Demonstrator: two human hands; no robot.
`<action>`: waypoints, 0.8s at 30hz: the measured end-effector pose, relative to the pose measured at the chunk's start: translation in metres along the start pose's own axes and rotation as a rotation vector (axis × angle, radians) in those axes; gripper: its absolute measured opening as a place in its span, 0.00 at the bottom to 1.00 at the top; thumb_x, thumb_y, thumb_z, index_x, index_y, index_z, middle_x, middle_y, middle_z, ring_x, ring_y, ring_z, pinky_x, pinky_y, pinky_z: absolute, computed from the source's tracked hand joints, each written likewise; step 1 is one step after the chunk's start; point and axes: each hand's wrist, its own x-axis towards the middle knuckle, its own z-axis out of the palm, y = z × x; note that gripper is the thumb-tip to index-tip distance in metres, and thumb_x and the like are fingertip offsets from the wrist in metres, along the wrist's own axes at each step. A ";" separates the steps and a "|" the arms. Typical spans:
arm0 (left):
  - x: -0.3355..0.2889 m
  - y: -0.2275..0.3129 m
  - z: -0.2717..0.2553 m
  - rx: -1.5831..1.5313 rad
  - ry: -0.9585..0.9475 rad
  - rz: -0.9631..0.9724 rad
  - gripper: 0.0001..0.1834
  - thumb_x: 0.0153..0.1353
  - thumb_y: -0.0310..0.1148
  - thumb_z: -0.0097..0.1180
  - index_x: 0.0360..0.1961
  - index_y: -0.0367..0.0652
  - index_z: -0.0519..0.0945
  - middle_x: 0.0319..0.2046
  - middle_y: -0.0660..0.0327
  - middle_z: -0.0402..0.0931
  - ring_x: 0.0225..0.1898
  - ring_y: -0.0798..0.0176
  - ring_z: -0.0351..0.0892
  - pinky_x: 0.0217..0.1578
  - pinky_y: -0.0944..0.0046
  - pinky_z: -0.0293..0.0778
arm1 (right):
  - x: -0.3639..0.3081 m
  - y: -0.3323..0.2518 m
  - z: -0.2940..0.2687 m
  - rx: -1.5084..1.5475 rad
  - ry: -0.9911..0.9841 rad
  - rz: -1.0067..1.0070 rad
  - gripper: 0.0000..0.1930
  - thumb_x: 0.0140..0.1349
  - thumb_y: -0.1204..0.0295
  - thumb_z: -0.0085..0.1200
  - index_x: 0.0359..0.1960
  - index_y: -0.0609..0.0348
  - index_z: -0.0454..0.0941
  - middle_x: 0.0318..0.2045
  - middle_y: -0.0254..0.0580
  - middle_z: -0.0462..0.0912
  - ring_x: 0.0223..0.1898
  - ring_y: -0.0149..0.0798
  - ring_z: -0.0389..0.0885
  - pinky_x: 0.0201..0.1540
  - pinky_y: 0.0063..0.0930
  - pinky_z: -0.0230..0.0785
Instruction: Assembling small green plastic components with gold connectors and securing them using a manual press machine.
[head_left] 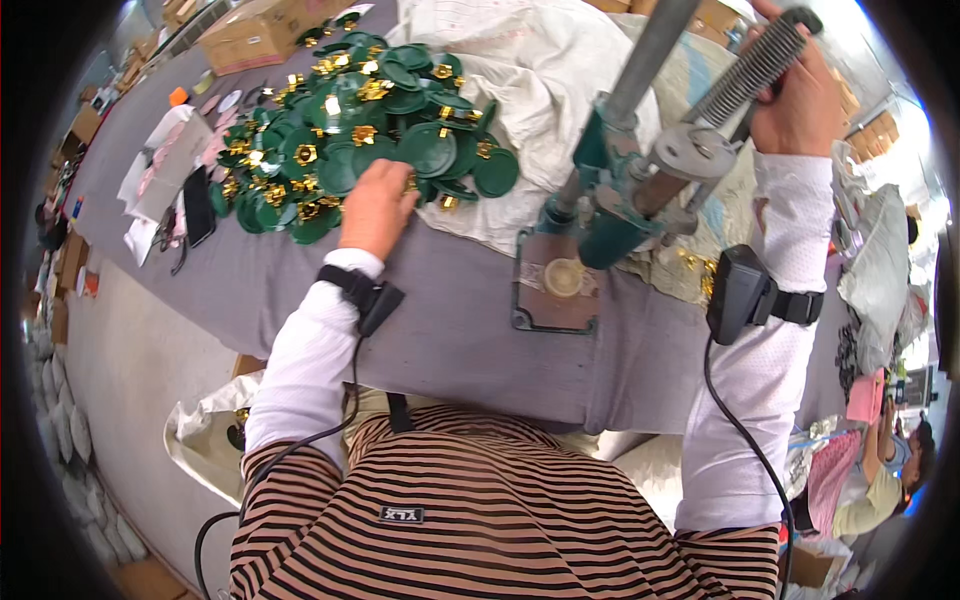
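My left hand [378, 212] is at the near edge of a heap of green discs [430, 150] with gold-coloured metal clips. Its fingers are bent and closed at one of these discs, and a bit of gold clip shows by the fingertips; the exact grip is partly hidden. High on the right, my right hand [800, 105] is wrapped around the handle of a green hand press [625, 190], beside its coil spring [752, 78]. Below the press head, the square base plate [555, 312] carries a pale round pad [563, 277].
Grey cloth [480, 340] covers the table. White sacking [520, 120] lies behind the press, with loose gold clips [697, 262] to its right. On the left are a dark phone [199, 206], papers [165, 165] and a cardboard box [262, 38]. Another person [880, 480] sits far right.
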 end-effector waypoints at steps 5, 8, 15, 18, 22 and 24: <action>-0.024 0.063 -0.026 -0.472 -0.141 -0.233 0.22 0.50 0.29 0.71 0.46 0.39 0.79 0.34 0.58 0.84 0.34 0.63 0.83 0.38 0.63 0.77 | 0.000 -0.006 0.001 0.002 -0.023 -0.058 0.02 0.65 0.74 0.48 0.37 0.53 0.74 0.20 0.29 0.75 0.15 0.23 0.68 0.12 0.14 0.53; -0.045 0.116 0.001 -0.649 -0.280 -0.070 0.28 0.48 0.29 0.73 0.51 0.39 0.76 0.33 0.57 0.85 0.36 0.63 0.84 0.39 0.64 0.77 | -0.003 -0.012 0.002 -0.055 0.044 -0.045 0.04 0.65 0.74 0.47 0.40 0.54 0.73 0.20 0.31 0.76 0.15 0.24 0.70 0.12 0.13 0.55; -0.039 0.164 0.036 -0.603 -0.306 0.008 0.32 0.47 0.29 0.69 0.55 0.38 0.71 0.37 0.55 0.83 0.43 0.47 0.79 0.44 0.53 0.75 | -0.006 -0.004 0.007 -0.096 0.013 -0.061 0.10 0.66 0.74 0.44 0.44 0.62 0.76 0.20 0.32 0.76 0.15 0.23 0.70 0.12 0.13 0.55; -0.033 0.171 0.036 -0.570 -0.348 0.035 0.32 0.47 0.28 0.68 0.54 0.37 0.70 0.37 0.53 0.84 0.43 0.46 0.80 0.43 0.52 0.75 | -0.006 -0.010 0.005 -0.127 0.023 -0.078 0.10 0.66 0.75 0.44 0.44 0.63 0.76 0.20 0.32 0.75 0.16 0.23 0.69 0.12 0.14 0.54; -0.009 0.164 0.039 -0.610 -0.524 0.160 0.27 0.46 0.27 0.66 0.48 0.35 0.69 0.35 0.48 0.84 0.39 0.42 0.82 0.40 0.52 0.77 | 0.007 -0.011 0.000 -0.166 -0.011 -0.034 0.11 0.64 0.75 0.44 0.43 0.65 0.76 0.20 0.31 0.75 0.16 0.23 0.69 0.13 0.15 0.54; -0.004 0.165 0.041 -0.625 -0.549 0.161 0.26 0.46 0.27 0.67 0.45 0.34 0.69 0.34 0.46 0.84 0.37 0.41 0.83 0.38 0.52 0.78 | 0.004 -0.012 -0.001 -0.162 -0.005 -0.027 0.11 0.63 0.74 0.45 0.42 0.65 0.77 0.20 0.32 0.75 0.15 0.24 0.68 0.13 0.16 0.55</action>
